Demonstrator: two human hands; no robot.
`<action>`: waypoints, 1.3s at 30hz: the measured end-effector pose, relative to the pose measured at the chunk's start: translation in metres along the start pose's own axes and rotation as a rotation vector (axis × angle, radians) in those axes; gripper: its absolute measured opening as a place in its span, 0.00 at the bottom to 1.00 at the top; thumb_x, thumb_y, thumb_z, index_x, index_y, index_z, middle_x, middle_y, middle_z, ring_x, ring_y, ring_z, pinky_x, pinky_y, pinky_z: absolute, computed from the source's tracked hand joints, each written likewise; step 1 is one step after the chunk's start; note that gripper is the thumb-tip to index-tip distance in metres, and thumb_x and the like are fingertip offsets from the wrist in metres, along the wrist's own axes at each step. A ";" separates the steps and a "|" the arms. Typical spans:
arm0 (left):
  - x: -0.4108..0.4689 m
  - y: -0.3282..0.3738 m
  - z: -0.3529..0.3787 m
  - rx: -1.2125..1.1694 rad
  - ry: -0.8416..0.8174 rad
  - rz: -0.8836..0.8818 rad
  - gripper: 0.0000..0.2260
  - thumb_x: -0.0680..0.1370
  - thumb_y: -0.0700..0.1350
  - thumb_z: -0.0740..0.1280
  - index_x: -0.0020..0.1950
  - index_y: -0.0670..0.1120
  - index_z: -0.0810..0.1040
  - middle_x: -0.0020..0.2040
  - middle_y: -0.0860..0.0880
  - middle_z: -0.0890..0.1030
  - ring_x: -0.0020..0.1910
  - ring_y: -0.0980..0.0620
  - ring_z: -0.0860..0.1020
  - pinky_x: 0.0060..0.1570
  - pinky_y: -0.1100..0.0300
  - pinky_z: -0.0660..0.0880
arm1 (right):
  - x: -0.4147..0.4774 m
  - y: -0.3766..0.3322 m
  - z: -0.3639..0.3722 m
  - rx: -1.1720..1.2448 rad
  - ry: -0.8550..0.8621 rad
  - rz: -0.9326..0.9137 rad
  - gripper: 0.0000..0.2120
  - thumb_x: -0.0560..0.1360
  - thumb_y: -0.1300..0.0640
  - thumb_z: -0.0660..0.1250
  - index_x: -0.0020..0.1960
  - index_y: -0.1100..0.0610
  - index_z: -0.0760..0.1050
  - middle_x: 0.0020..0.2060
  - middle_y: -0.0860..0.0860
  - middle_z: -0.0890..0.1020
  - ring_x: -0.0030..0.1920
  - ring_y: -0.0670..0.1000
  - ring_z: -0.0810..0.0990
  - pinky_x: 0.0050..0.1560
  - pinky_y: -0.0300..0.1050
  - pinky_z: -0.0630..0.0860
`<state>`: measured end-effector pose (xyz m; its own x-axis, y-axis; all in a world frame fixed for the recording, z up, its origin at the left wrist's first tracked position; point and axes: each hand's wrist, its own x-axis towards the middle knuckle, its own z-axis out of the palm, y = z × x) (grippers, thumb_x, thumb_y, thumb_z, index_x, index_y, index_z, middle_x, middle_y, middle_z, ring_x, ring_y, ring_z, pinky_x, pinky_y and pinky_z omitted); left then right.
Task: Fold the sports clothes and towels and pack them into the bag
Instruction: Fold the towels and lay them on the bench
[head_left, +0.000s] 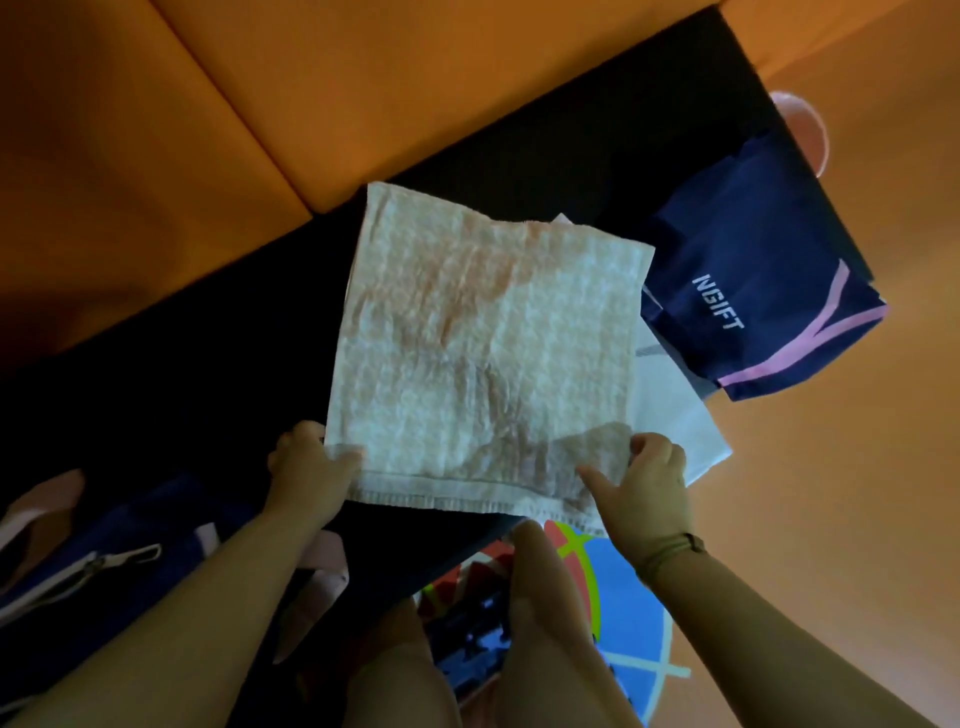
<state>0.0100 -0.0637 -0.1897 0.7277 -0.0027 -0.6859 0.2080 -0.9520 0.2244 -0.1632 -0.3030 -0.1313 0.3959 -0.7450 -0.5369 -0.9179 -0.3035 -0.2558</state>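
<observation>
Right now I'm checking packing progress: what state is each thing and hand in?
Towel, spread flat, unfolded, out of the bag.
Left hand, pinches the towel's near left corner.
Right hand, pinches its near right corner.
Navy shorts, lying flat beside the towel, unpacked.
White garment, partly under the towel, unpacked.
Bag, lower left; open or zipped unclear.

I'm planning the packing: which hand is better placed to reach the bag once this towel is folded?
Left, probably. The left hand pinches the towel at its near corner, right beside the bag, which lies by the left forearm. The right hand grips the other corner, over by the navy shorts.
</observation>
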 end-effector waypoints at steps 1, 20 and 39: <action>0.000 0.000 0.003 0.002 0.000 0.015 0.29 0.74 0.50 0.70 0.69 0.38 0.65 0.65 0.37 0.69 0.62 0.36 0.69 0.56 0.46 0.72 | -0.002 -0.001 0.003 0.012 -0.002 0.016 0.27 0.70 0.52 0.74 0.60 0.65 0.66 0.55 0.59 0.69 0.49 0.59 0.72 0.47 0.49 0.70; -0.022 -0.012 -0.029 -0.618 -0.061 0.058 0.12 0.76 0.43 0.69 0.40 0.36 0.71 0.33 0.44 0.66 0.34 0.49 0.65 0.35 0.57 0.63 | -0.016 0.000 -0.017 0.422 -0.092 0.153 0.13 0.73 0.52 0.69 0.35 0.59 0.73 0.30 0.55 0.76 0.29 0.51 0.71 0.31 0.42 0.68; -0.053 -0.004 -0.101 -0.837 -0.023 0.005 0.16 0.74 0.43 0.72 0.60 0.40 0.74 0.55 0.44 0.79 0.55 0.44 0.78 0.57 0.46 0.74 | -0.047 -0.027 -0.057 0.878 -0.117 0.151 0.15 0.71 0.65 0.71 0.56 0.61 0.72 0.38 0.52 0.84 0.37 0.53 0.83 0.40 0.47 0.81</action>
<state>0.0369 -0.0288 -0.0843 0.7185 -0.0213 -0.6952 0.6279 -0.4099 0.6616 -0.1583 -0.2936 -0.0534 0.3168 -0.6604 -0.6808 -0.6278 0.3920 -0.6724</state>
